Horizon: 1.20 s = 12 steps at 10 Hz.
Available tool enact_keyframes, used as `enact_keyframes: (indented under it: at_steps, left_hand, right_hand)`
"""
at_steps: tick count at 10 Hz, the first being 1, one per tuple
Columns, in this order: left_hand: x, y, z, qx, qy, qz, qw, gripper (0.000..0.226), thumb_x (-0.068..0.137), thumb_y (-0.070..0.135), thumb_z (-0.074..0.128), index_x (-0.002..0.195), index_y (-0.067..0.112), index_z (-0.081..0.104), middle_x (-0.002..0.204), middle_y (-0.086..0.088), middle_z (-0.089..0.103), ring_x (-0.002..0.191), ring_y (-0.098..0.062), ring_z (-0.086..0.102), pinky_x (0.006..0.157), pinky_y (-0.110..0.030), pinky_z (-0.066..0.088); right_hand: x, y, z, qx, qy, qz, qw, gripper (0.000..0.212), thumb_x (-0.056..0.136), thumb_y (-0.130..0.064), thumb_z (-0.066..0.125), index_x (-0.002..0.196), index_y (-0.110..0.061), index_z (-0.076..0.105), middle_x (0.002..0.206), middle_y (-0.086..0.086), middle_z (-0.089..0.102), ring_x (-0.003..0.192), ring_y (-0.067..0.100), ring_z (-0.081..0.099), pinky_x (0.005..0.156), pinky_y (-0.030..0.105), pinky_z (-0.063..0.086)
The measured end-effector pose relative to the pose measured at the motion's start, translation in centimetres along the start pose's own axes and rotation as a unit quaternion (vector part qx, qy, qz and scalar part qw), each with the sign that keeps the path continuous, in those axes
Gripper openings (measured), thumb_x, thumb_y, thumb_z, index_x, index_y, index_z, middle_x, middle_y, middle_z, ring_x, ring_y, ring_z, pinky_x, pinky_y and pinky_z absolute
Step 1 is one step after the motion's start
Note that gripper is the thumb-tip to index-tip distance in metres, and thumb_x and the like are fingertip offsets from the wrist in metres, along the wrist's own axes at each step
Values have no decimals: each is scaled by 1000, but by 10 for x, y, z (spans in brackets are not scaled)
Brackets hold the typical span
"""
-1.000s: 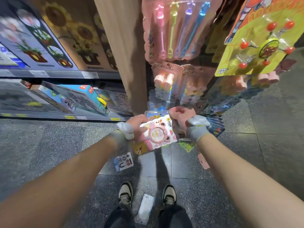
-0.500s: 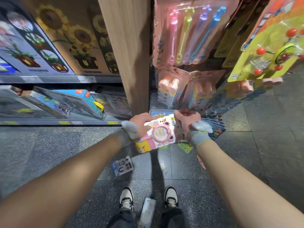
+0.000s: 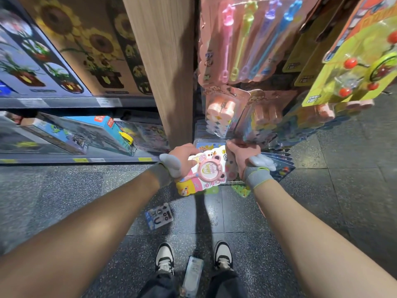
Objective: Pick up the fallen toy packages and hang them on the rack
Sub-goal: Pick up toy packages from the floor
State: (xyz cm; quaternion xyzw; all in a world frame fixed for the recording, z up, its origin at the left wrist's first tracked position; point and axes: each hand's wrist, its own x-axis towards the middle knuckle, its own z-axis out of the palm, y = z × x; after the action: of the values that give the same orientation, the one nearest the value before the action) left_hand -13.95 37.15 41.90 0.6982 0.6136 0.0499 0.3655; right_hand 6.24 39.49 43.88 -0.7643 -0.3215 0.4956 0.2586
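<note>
Both hands are bringing the pink toy package (image 3: 207, 172) closer in under the rack (image 3: 264, 83) than a second ago.
left hand (image 3: 185, 157) is gripping the package's left edge, fingers curled round it; right hand (image 3: 241, 157) is pinching its upper right corner, just below the lowest hanging packs (image 3: 221, 110); package is sitting tilted between the hands, off the floor (image 3: 64, 201); blue-carded package (image 3: 160, 218) is lying ahead of the shoes (image 3: 165, 258); clear package (image 3: 192, 274) is lying between them.

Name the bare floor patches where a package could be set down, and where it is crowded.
Free: floor left of the small blue package, below the shelf; floor right of the right hand. Crowded: around the shoes and under the rack's hanging packages.
</note>
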Motion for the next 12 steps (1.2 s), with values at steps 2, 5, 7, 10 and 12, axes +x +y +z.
enact_keyframes:
  at_steps: [2,5,7,10,12]
  left_hand:
    - [4,2,-3,15,-6,0,1000,41,95,10,57,136,18,56,128,-3,54,119,-24,51,96,-27,36]
    - [11,9,-3,31,-6,-9,999,40,97,12,56,136,20,55,136,0,51,124,-22,49,101,-29,36]
    - [14,5,1,42,-9,-15,999,41,96,10,56,136,20,55,135,0,51,122,-20,51,98,-26,37]
    - [21,3,-3,86,-54,-19,995,43,99,13,52,140,22,49,143,-2,46,128,-22,48,102,-29,37]
    - [23,4,-1,111,-61,-71,989,41,97,20,54,134,35,51,138,8,54,124,-20,52,104,-42,42]
  right_hand:
    - [-24,-12,-4,39,5,11,999,90,68,-54,79,134,-3,46,121,8,58,108,27,59,92,32,45]
    - [-8,-5,-7,72,-3,9,997,59,82,-17,77,129,5,49,127,23,58,116,38,58,88,37,47]
    - [-5,-1,-2,2,-11,25,1000,87,73,-38,81,138,1,38,133,17,55,117,38,56,99,49,47]
    - [-2,9,2,-42,-74,-83,993,13,83,-22,69,94,-30,70,89,-8,69,74,9,62,58,19,47]
    - [-3,12,6,-22,-104,-91,990,18,87,-15,67,104,-20,69,80,-5,65,64,13,59,50,15,49]
